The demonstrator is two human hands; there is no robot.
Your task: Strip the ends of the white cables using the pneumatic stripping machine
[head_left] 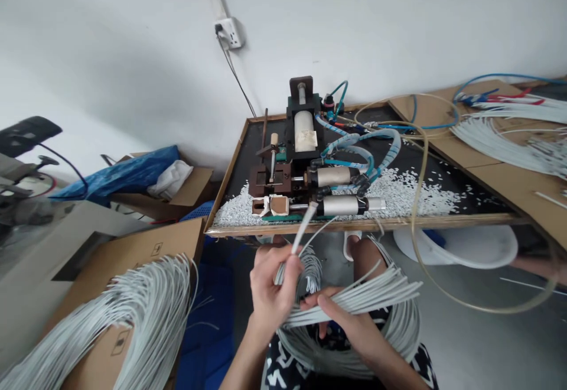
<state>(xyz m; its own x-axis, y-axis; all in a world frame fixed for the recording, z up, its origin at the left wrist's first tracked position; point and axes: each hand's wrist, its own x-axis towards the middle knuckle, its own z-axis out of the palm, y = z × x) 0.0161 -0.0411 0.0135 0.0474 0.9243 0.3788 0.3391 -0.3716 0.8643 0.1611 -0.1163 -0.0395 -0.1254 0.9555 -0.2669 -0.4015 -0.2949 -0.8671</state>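
Observation:
My left hand (273, 278) is closed, pinching a small group of white cable ends (305, 227) between thumb and fingers. They point up toward the front edge of the bench, just before the machine. My right hand (343, 314) is wrapped round a thick bundle of white cables (376, 289), whose loose ends fan out to the right. The rest of this bundle loops over my lap. Ahead stands a pneumatic machine (305, 133) with several metal cylinders, a dark clamp block (271, 178) and blue air hoses. Neither hand touches the machine.
White plastic scraps (398, 192) cover much of the wood-edged bench (239, 159). More white cables (150, 295) lie over a cardboard box at left. Cables also lie on cardboard (452, 127) at right. A clear hose (416, 224) hangs down past a white bucket (482, 248).

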